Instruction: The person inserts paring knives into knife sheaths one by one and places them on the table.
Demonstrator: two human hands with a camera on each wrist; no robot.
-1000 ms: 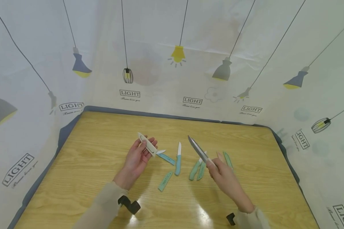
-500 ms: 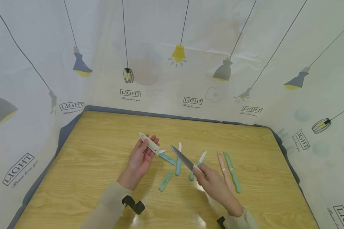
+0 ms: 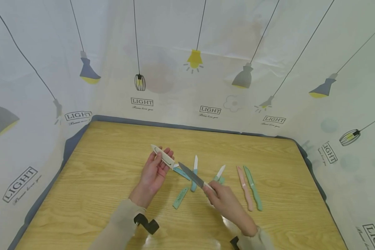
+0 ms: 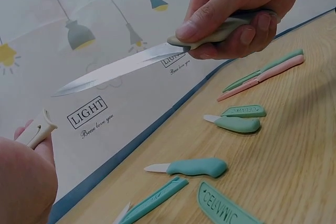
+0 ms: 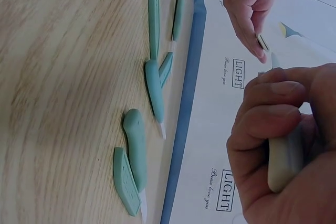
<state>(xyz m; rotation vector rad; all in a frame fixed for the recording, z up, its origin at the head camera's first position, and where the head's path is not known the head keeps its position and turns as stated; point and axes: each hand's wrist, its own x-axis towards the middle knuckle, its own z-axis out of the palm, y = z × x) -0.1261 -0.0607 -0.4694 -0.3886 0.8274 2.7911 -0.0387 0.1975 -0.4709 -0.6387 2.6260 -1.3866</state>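
Note:
My left hand [image 3: 151,177] holds a cream knife sheath [image 3: 165,159], thumb on top and fingers underneath, its mouth turned toward the right. A kitchen knife [image 3: 190,174] with a cream handle is gripped by my right hand [image 3: 228,201], the bare blade pointing at the sheath. In the head view the tip lies just short of the sheath's mouth. The left wrist view shows the blade [image 4: 115,72] level above the table, apart from the sheath [image 4: 39,129]. Only the butt of the handle [image 5: 283,163] shows past my curled fingers in the right wrist view.
Below the hands on the wooden table [image 3: 97,194] lie a blue knife [image 3: 193,186], a blue sheath [image 3: 182,172] by a small white blade, and a green sheath [image 3: 181,198]. A green-handled knife [image 4: 239,124] lies beside its sheath. Farther right are a pink knife [image 3: 246,194] and a green knife [image 3: 255,196].
My right hand has brought the knife leftward and slightly down, its tip closing on the sheath. My left hand has shifted slightly right, still holding the sheath.

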